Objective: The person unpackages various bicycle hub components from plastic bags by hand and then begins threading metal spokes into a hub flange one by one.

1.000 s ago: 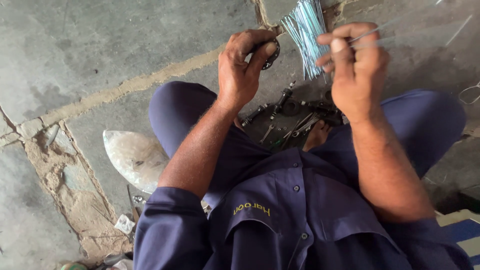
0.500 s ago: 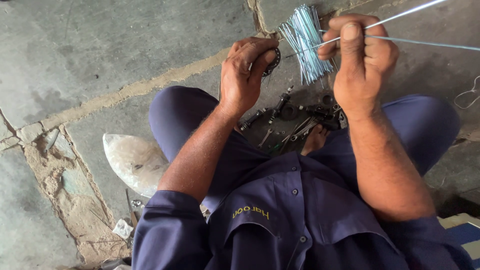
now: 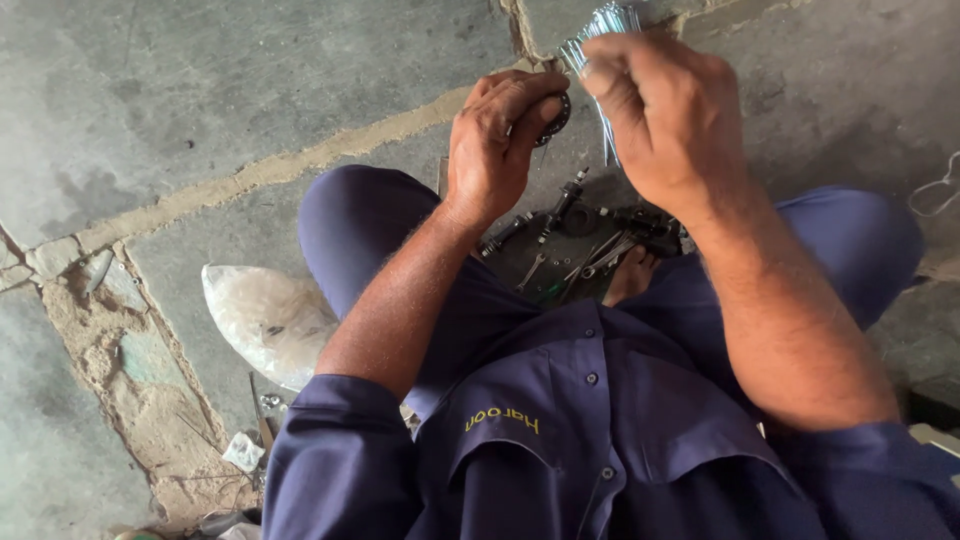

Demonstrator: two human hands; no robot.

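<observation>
— Held what, and where?
— Small dark round metal part (image 3: 556, 118), pinched in fingertips of left hand (image 3: 497, 145), just beside right hand (image 3: 662, 115) and touching bundle of thin silvery rods (image 3: 603, 30).
— And that bundle?
— Gripped in closed right fist, ends fanning out above knuckles, a few rods hanging below.
— Beneath both hands?
— Heap of dark greasy tools and metal bits (image 3: 580, 245) lying between knees in blue trousers.
— Farther out?
— Crumpled clear plastic bag (image 3: 265, 318) well left of left forearm, on cracked concrete floor (image 3: 180, 120); bare foot (image 3: 632, 275) just under right wrist.
</observation>
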